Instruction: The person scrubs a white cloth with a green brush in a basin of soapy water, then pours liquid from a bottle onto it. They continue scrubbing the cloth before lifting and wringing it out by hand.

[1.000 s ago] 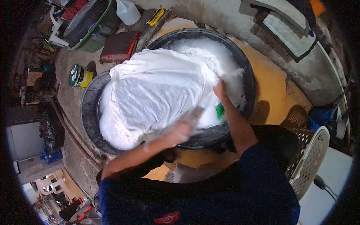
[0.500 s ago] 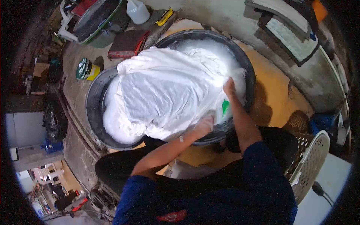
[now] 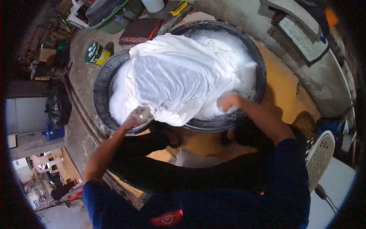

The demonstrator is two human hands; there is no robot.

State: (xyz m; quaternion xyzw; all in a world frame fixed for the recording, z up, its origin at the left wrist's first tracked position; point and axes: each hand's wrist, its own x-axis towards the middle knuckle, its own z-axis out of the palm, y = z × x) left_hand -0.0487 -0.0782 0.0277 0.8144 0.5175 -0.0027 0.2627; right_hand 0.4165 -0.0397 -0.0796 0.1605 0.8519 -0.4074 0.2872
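A large white cloth (image 3: 171, 76), wet and bunched at its edges, lies spread across two dark round tubs. My left hand (image 3: 135, 117) is at the cloth's lower left corner, over the smaller tub (image 3: 100, 87), with its fingers closed on the fabric. Smeared by motion, my right hand (image 3: 230, 102) is over the near right part of the bigger tub (image 3: 260, 76), at the cloth's lower right edge. I cannot tell whether its fingers hold anything. Thick white suds (image 3: 246, 74) fill the bigger tub beside the cloth, and more foam shows in the smaller one.
A paint-type bucket (image 3: 97, 53) with a yellow label stands behind the smaller tub. Farther back are a folded dark red mat (image 3: 141, 31), a green basin (image 3: 114, 19), a white jug (image 3: 153, 4) and a yellow brush (image 3: 179, 7). A perforated plastic chair or basket (image 3: 321, 158) stands at my right.
My left hand has moved left from the bigger tub to the cloth's left corner. My right hand has come down and nearer me. The green thing under it is out of sight.
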